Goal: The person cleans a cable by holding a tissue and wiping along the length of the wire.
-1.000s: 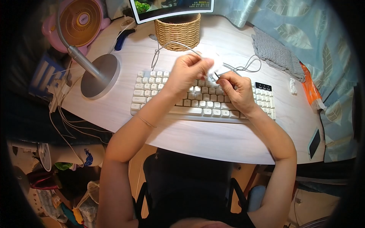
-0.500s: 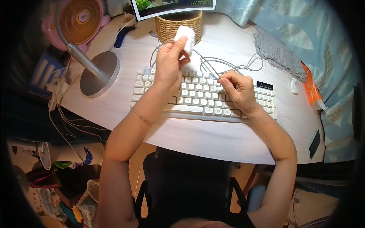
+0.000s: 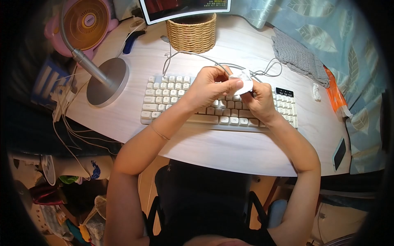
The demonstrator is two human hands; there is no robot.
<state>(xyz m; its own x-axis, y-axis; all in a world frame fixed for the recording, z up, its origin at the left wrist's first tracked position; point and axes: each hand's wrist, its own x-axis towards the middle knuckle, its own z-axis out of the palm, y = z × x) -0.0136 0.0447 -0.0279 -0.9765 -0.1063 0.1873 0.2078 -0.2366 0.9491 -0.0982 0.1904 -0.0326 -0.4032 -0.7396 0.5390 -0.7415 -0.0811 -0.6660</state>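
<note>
Above the keyboard (image 3: 164,98), my left hand (image 3: 211,87) pinches a folded white tissue (image 3: 245,83) between thumb and fingers. Close beside it, my right hand (image 3: 261,101) is closed on the grey cable (image 3: 191,53), partly covered by the tissue. The tissue lies against the cable between both hands. From there the cable runs left in a loop over the back of the keyboard, and more coils lie behind the right hand. My hands and forearms hide many of the white keys.
A wicker basket (image 3: 191,35) stands below the monitor (image 3: 184,7). To the left is a lamp base (image 3: 107,82) near a pink heater (image 3: 84,24). On the right lie a grey knitted cloth (image 3: 297,55), a crumpled white tissue piece (image 3: 316,92), an orange bag (image 3: 337,96) and a phone (image 3: 339,154).
My left hand has come down and to the right, bringing the tissue from near the basket to the cable at my right hand. The right hand has stayed nearly in place.
</note>
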